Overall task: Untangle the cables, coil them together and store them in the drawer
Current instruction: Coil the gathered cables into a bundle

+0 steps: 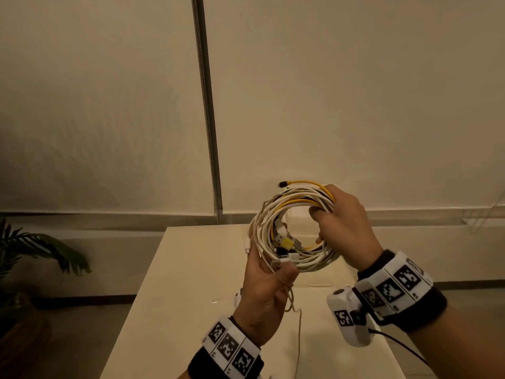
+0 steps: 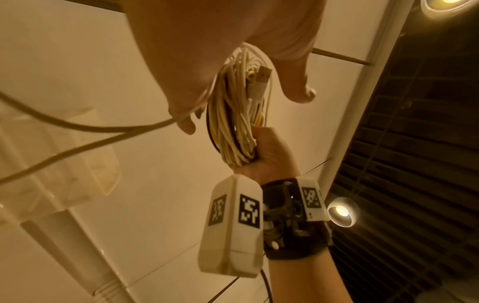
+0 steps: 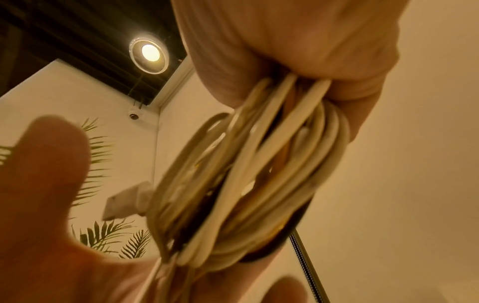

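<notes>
- Coil of cables [image 1: 295, 228], mostly white with yellow strands and a dark one, held up in the air above the white table [image 1: 169, 310], between both hands.
- Right hand [image 1: 344, 228] wrapped round the coil's right side, fingers curled through the ring, thumb over the outer edge.
- Left hand [image 1: 265, 294] gripping the coil's lower left, thumb pressed across strands and plugs; how the other fingers lie behind cannot be told from the head view.
- Several plugs [image 1: 284, 243] bunched inside the ring at lower left; one yellow plug end [image 1: 282, 184] sticking out at top.
- Loose cable tail [image 1: 299, 337] hanging from left hand down onto the table.
- Potted plant [image 1: 35, 247] at far left, on the floor.
- Drawer not in view.
</notes>
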Motion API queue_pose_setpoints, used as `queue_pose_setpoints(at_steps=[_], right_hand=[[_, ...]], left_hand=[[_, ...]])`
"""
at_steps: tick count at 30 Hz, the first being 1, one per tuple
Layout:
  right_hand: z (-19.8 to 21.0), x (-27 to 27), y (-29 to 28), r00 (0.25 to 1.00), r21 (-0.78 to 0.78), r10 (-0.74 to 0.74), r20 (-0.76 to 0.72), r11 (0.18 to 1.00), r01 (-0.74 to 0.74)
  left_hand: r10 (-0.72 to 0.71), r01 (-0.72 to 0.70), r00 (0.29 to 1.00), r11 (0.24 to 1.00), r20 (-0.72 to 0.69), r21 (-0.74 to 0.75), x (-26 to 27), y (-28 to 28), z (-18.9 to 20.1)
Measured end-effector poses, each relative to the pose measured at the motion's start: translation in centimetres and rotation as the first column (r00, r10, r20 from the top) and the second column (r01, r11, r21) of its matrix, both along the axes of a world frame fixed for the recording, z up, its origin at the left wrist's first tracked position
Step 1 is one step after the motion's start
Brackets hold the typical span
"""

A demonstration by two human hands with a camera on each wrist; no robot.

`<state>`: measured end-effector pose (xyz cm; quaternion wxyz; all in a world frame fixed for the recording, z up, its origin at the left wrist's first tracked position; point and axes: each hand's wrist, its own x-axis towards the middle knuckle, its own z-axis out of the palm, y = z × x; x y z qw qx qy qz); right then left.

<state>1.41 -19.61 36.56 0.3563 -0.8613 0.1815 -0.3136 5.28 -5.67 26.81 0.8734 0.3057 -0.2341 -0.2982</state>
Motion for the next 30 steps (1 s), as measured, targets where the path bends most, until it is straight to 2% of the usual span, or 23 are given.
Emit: queue_pose_setpoints(at_steps=[6,9,11,15,20,23,25,27,30], right_hand=[[-1.0,-0.8,1.0,0.993,0.058,0.033,0.112,0.998,-0.040],[-1.0,-1.2,1.2,0.990,0.038,0.093,0.104,0.995,-0.097],[-1.2,-1.6,1.4,0.986,0.035,0.136,0.095,0.990,-0.140],[-1.9,-2.3,1.6,0.983,0.120,0.149,0.107,0.980,-0.161],[-1.5,-2.7,1.6,0.991,0.179,0.133,0.030,0.974,-0.136],[0.0,-2.5,0.8,0.984,0.091,0.153,-0.091,0.985,-0.144],[0.8,-2.4,0.6,0.967,0.101,0.194,-0.167,0.979,-0.179],[1.0,-2.3,0.5,0.958,0.126,0.213,-0.194,0.974,-0.191],[0.8,-2.2,0.4,0.950,0.034,0.193,-0.247,0.981,-0.191]], left_hand=[[-0.018,0.020,0.996,1.000,-0.091,0.018,1.1,-1.1,0.9],[-0.031,0.032,0.989,0.999,-0.144,0.006,1.8,-1.1,1.3],[-0.016,0.018,0.993,1.000,-0.119,0.013,2.1,-0.9,1.5],[0.090,-0.090,0.996,0.995,0.015,0.040,2.4,-0.8,1.9],[0.228,-0.250,0.962,0.957,0.148,0.150,2.6,-0.4,2.3],[0.214,-0.305,0.919,0.918,0.330,0.253,3.1,0.1,2.8],[0.180,-0.345,0.874,0.884,0.451,0.316,3.6,0.5,3.4],[0.137,-0.364,0.840,0.860,0.524,0.359,4.0,0.8,4.0],[0.064,-0.353,0.806,0.850,0.588,0.391,4.3,1.3,5.1]])
